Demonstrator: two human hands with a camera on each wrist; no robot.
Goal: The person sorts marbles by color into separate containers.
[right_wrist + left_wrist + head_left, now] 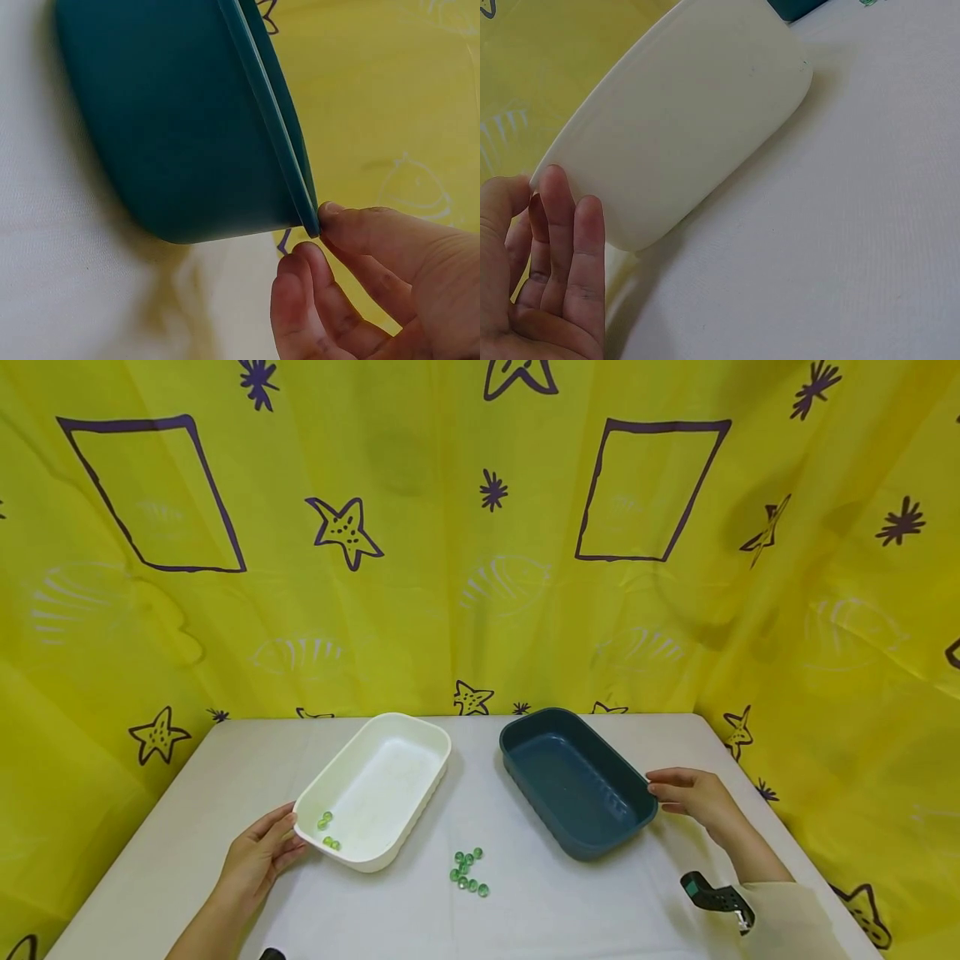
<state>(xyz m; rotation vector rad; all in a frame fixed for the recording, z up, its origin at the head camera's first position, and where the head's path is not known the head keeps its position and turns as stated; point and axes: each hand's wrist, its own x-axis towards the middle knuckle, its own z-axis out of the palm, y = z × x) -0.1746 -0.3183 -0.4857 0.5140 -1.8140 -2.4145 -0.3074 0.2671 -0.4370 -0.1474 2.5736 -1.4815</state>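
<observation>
A white rectangular plastic basin [382,785] stands on the left side of the table, with several yellow-green beads [327,841] in its near left corner. My left hand [258,852] pinches its rim at that corner; in the left wrist view, the thumb meets the rim while fingers [585,262] lie along the outer wall. To the right is a dark teal basin [577,785], nothing visible inside. My right hand [697,797] pinches its right corner, the thumb at the rim in the right wrist view. Between the basins, several green beads [465,872] lie loose in a cluster.
The table [525,918] has a white cloth. A yellow curtain [420,610] with dark starfish drawings hangs close behind the basins and along both sides. A dark device [716,893] is strapped at the right wrist, over a pale sleeve [787,922].
</observation>
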